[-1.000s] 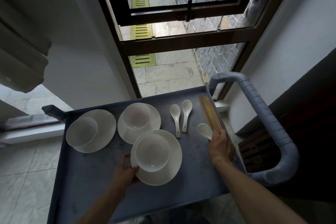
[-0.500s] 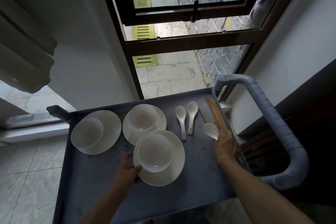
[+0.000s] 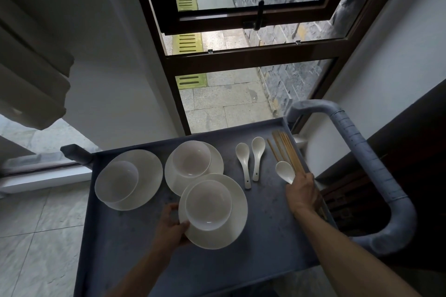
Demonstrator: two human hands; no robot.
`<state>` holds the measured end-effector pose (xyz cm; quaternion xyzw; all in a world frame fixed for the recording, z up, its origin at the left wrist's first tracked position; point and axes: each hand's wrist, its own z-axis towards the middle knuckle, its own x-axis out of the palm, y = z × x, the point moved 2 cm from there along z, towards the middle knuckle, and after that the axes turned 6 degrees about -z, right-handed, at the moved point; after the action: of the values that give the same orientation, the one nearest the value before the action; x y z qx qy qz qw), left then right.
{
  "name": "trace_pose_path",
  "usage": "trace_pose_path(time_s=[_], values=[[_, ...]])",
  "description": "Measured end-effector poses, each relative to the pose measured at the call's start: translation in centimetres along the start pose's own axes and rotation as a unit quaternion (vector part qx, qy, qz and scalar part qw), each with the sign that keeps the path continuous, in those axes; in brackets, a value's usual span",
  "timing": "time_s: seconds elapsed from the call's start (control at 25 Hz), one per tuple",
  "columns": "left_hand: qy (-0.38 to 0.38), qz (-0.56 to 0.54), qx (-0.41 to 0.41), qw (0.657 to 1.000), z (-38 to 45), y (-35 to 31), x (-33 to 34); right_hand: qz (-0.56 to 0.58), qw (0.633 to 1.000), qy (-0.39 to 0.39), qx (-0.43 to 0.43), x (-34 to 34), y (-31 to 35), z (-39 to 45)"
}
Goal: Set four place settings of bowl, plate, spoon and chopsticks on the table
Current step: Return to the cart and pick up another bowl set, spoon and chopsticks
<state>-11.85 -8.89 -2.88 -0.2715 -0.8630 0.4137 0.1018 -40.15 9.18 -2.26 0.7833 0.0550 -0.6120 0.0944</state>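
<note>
On a grey cart tray [image 3: 265, 236] stand three white plates, each with a white bowl in it. My left hand [image 3: 171, 225] grips the left rim of the nearest plate [image 3: 235, 219], which carries a bowl [image 3: 208, 205]. My right hand [image 3: 303, 191] holds a white spoon [image 3: 286, 172] together with the near ends of wooden chopsticks [image 3: 286, 149] lying along the tray's right edge. Two more spoons [image 3: 251, 160] lie side by side in the middle. The other plate-and-bowl pairs sit at the left [image 3: 149, 176] and at the centre back [image 3: 193, 161].
The cart's padded grey handle [image 3: 376, 171] curves around the right side. A dark-framed window [image 3: 241, 55] is straight ahead beyond the tray. Dark furniture [image 3: 410, 152] stands to the right, and a pale tiled floor [image 3: 36, 236] lies to the left.
The view has shifted a little, so the tray sits slightly further right in the frame. Both hands keep their holds; the nearest plate and the spoon have barely moved.
</note>
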Motion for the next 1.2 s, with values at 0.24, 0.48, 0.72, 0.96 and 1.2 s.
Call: trace_pose_path(time_s=[0.24, 0.48, 0.72, 0.96, 1.2], values=[[0.005, 0.0, -0.003, 1.0, 0.1, 0.1, -0.5, -0.081, 0.996, 0.041, -0.026, -0.2, 1.7, 0.2], [0.011, -0.009, -0.013, 1.0, 0.1, 0.2, -0.9, -0.134, 0.987, 0.046, -0.076, 0.1, 2.1, -0.3], [0.025, -0.007, -0.015, 1.0, 0.0, -0.1, -1.8, -0.121, 0.989, -0.023, -0.079, -0.5, 0.9, -2.3], [0.049, -0.001, 0.003, 0.999, -1.0, -0.9, -2.9, 0.064, 0.996, -0.054, -0.04, 0.0, 0.8, -6.2], [0.054, -0.015, -0.001, 0.998, -2.1, -0.7, -5.4, 0.441, 0.895, 0.054, 0.027, 2.1, 5.1, -11.7]])
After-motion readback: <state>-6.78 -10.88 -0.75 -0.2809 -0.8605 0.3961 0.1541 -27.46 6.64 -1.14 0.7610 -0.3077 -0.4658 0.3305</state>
